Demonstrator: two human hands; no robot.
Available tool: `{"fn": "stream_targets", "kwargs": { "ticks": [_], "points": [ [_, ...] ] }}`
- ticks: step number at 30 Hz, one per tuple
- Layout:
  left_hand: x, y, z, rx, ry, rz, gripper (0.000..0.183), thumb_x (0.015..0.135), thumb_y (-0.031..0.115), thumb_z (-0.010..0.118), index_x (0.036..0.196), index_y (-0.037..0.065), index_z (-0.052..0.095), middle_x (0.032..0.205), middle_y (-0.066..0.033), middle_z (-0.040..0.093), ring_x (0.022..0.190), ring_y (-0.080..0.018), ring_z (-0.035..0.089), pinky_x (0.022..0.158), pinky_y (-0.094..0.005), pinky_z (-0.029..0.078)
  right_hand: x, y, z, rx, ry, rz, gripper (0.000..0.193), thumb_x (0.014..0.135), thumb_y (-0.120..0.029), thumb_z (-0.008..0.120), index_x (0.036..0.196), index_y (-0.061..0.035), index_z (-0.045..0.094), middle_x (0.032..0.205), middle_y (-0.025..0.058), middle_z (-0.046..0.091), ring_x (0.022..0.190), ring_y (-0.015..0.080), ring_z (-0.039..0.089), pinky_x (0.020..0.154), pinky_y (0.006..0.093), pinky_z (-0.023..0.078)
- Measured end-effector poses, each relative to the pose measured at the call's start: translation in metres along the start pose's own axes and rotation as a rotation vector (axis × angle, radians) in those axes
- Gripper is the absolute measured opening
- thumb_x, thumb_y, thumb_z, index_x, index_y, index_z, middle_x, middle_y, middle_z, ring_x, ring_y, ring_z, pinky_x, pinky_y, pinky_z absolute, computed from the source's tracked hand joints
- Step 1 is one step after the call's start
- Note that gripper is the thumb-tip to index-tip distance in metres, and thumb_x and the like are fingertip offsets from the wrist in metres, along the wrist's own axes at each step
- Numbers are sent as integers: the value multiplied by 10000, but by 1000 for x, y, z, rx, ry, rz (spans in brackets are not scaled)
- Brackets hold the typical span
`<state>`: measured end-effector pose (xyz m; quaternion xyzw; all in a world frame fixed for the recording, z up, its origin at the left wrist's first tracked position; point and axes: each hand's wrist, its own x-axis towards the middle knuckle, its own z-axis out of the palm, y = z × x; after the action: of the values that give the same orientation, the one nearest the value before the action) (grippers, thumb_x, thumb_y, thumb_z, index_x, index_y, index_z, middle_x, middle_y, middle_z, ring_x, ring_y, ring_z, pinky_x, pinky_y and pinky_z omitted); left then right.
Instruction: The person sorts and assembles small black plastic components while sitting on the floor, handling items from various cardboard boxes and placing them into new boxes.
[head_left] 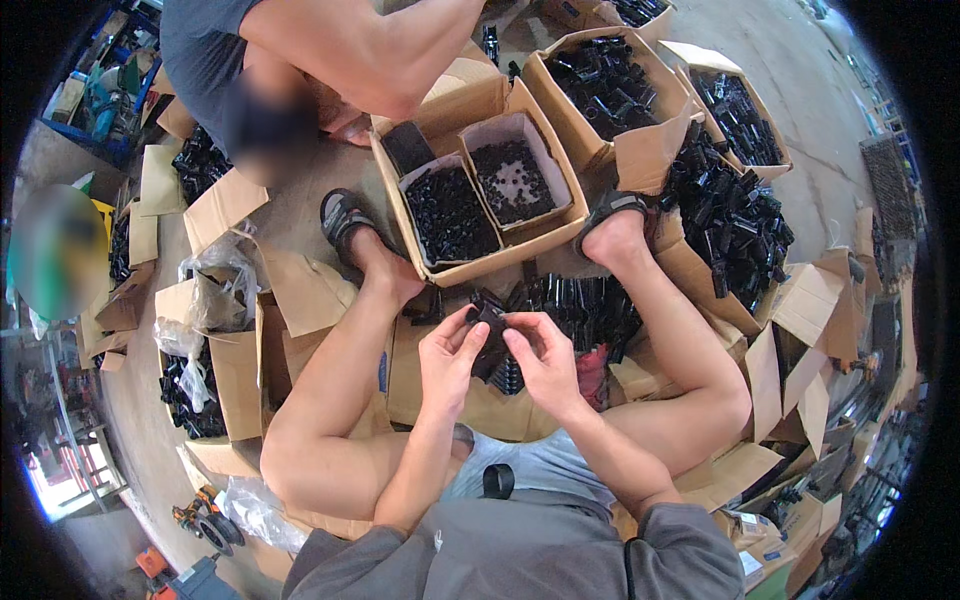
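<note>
Between my knees, my left hand (452, 352) and my right hand (540, 358) meet around a dark, glossy black part (490, 335). Fingers and thumbs of both hands pinch it from either side; its exact kind is not clear. Just beyond and below my hands lies a pile of similar black parts (580, 305) in rows on cardboard. A cardboard box (455, 270) stands farther off between my feet. Inside it are two pale-lined trays, the left one filled with small black pieces (447, 212), the right one holding fewer small black pieces (512, 180).
Another person (350, 60) sits bent at the far left. Open boxes of black parts (605, 85) stand at the far right, with a heaped box (725, 220) beside my right leg. On the left are cardboard boxes with plastic bags (215, 300). A red cloth (593, 378) lies near my right hand.
</note>
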<state>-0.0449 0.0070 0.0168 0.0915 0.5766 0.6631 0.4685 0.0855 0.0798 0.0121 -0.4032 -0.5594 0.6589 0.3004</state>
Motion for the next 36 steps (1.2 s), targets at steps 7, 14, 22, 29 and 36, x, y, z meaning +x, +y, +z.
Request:
{"fn": "stream_targets", "kwargs": {
  "ticks": [7,14,22,29,36],
  "points": [
    [1,5,-3,66,-150,119,429,903,61,736,1296,-55,611,1152,-116,718,1024,-145,677,905,-286,549,-1,-8,2,87,58,-57,180,906,30,692,1086,20,697,1009,88,725,937,130,664,860,276,536],
    [-24,45,8,604,-308,606,515,708,75,824,1201,-5,697,1148,-163,730,1033,-303,719,891,-367,556,-2,-24,-9,24,76,-590,170,824,134,688,935,9,654,955,132,711,966,260,683,925,409,554],
    [-27,44,15,542,-320,853,507,704,121,824,1176,-18,699,1123,-168,736,1017,-308,727,881,-387,568,-13,-40,-13,1,106,-615,232,760,183,683,915,20,627,927,157,696,904,287,677,870,444,567],
    [-26,47,11,551,-315,856,532,701,149,829,1184,-26,691,1122,-171,736,1022,-313,726,867,-387,567,-21,-37,-5,81,130,-500,181,833,161,654,948,26,616,981,148,677,945,257,657,916,393,536],
    [-28,39,7,437,-278,718,504,764,213,819,1176,-45,688,1116,-170,741,1007,-307,727,865,-375,560,-31,-34,-1,293,150,-210,131,912,115,629,1009,28,620,1062,121,660,1019,189,631,935,323,494]
  ]
}}
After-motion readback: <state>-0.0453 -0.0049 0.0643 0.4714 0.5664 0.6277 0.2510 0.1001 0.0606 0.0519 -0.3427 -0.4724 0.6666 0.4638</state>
